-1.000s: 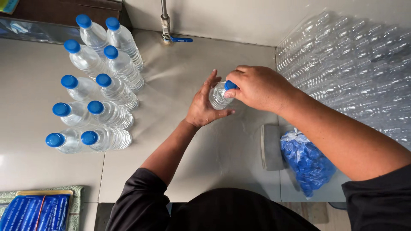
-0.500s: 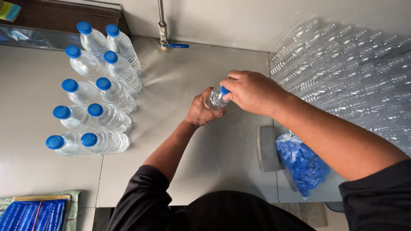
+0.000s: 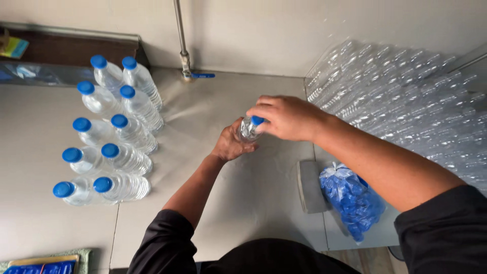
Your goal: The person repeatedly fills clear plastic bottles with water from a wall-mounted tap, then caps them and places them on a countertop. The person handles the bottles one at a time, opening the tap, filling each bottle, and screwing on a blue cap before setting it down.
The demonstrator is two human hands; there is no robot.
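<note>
A clear plastic water bottle [image 3: 247, 129] stands in the middle of the grey counter [image 3: 253, 198]. My left hand [image 3: 229, 145] wraps around its body from below. My right hand [image 3: 286, 117] covers its top, fingers closed on the blue cap [image 3: 257, 121]. To the left, two rows of several capped clear bottles [image 3: 109, 133] with blue caps stand together on the counter.
A clear bag of blue caps [image 3: 351, 199] lies at the counter's right edge beside a grey block [image 3: 309, 186]. A large pack of empty clear bottles [image 3: 406, 101] fills the right side. A metal pipe with a blue tap handle [image 3: 195, 75] rises at the back wall.
Both hands stay on the same bottle, the right hand shifting its grip on the cap. The view has tilted slightly, so everything sits a little higher in the frame.
</note>
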